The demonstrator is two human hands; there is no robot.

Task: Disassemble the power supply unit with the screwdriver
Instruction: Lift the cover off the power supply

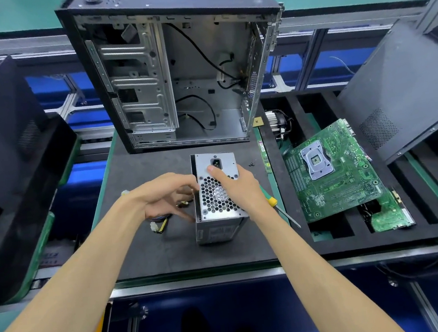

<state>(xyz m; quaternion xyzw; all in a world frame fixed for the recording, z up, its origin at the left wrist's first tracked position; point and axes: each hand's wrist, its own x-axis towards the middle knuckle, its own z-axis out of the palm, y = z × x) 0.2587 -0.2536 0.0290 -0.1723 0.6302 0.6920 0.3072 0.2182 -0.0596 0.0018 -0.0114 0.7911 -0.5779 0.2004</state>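
The silver power supply unit (218,201) stands on the black mat (167,253) with its honeycomb fan grille and power socket facing up. My right hand (238,185) grips its right side, thumb laid across the top face near the socket; the other fingers are hidden behind the edge. My left hand (161,194) reaches in from the left with spread fingers at the unit's left wall, above its loose cables (161,224). The screwdriver (272,201), green and yellow handled, lies on the mat just right of the unit, its handle partly hidden under my right wrist.
An open, gutted computer case (174,70) stands behind the unit. Loose screws (251,164) and a memory stick (264,155) lie to its right. A foam tray (338,237) holds a green motherboard (333,172) and cooler (275,121). Black side panels (408,84) lean at both sides.
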